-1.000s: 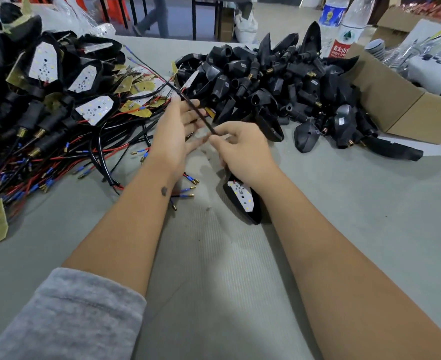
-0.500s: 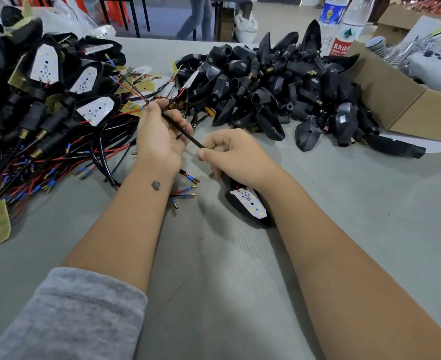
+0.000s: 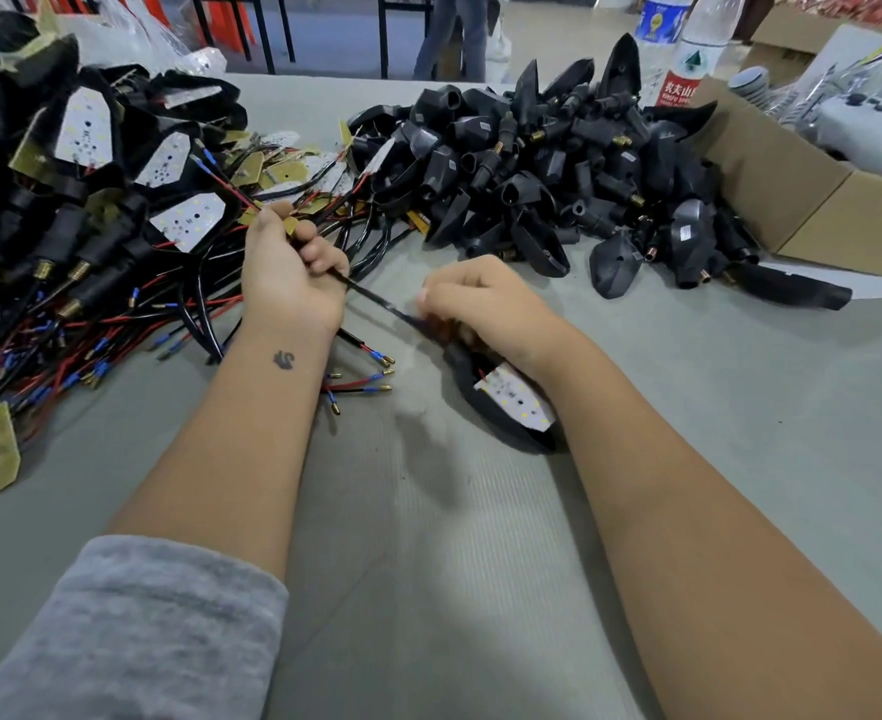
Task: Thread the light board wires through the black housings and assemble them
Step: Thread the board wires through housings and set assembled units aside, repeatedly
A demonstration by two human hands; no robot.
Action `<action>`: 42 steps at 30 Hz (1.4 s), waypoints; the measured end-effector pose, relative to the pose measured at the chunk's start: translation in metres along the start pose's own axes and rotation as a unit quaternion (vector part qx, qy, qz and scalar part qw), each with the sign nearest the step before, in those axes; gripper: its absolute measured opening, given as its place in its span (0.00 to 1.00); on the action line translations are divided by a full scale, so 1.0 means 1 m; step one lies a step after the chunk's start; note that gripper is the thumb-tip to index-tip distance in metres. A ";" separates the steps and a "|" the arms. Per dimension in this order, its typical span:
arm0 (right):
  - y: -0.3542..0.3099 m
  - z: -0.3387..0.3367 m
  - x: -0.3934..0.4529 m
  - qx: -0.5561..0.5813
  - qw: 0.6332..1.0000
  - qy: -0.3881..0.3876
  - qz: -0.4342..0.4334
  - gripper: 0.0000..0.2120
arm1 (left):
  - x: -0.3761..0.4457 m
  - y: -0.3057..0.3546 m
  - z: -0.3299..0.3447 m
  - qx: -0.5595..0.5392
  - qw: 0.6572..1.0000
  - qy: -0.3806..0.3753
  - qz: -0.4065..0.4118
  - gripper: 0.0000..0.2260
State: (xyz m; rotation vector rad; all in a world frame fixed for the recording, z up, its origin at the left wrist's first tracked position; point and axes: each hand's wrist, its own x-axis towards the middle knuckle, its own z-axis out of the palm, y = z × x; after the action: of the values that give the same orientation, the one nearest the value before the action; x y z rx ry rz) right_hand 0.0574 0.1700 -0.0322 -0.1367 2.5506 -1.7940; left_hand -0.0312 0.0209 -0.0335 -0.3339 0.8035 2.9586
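Even, soft light over the grey desk — faint shadows beneath the forearms. The right hand is motion-blurred; wide-angle bending warps the edges beyond the desk.

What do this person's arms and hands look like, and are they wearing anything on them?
Both hands are bare, with no gloves. The left hand has a small dark mark on its wrist and a pushed-up grey sleeve. The right hand and forearm show no sleeve.
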 end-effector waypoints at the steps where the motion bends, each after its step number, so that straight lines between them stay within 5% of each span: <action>1: 0.001 -0.001 0.001 0.012 0.999 0.033 0.003 0.14 | 0.000 0.000 -0.001 0.020 1.000 -0.006 0.003 0.13; 6: 0.018 -0.021 0.014 -0.145 0.940 0.307 0.023 0.07 | -0.005 -0.008 0.003 0.218 0.974 -0.038 0.046 0.12; 8: 0.025 -0.033 0.016 -0.198 0.914 0.351 0.039 0.09 | -0.008 -0.017 0.005 0.326 0.941 -0.042 0.086 0.11; 14: 0.035 -0.041 0.017 -0.351 0.902 0.233 0.091 0.26 | -0.005 -0.033 0.001 0.490 0.858 -0.079 0.132 0.14; 20: 0.037 -0.034 0.016 -0.420 0.866 0.258 0.082 0.20 | -0.004 -0.034 0.002 0.543 0.829 -0.063 0.118 0.13; 30: 0.034 -0.027 0.018 -0.510 0.818 0.263 0.037 0.09 | -0.016 -0.034 0.002 0.543 0.814 -0.145 0.148 0.08; 32: 0.032 -0.023 0.019 -0.420 0.869 0.260 0.017 0.08 | -0.017 -0.034 0.001 0.540 0.811 -0.159 0.157 0.08; 35: 0.019 -0.013 0.019 -0.045 0.958 0.282 -0.006 0.07 | -0.017 -0.035 0.000 0.550 0.800 -0.178 0.159 0.08; 37: 0.016 -0.010 0.020 0.151 0.942 0.301 -0.005 0.08 | -0.015 -0.036 -0.001 0.570 0.787 -0.174 0.161 0.09; 42: 0.013 -0.016 0.022 0.423 0.863 0.276 0.013 0.05 | -0.017 -0.040 0.000 0.596 0.764 -0.180 0.172 0.10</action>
State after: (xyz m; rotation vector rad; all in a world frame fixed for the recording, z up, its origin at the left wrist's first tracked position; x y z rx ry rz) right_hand 0.0341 0.1873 -0.0384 0.4861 1.6701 -3.0662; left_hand -0.0104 0.0552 -0.0494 0.4868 2.5130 1.9293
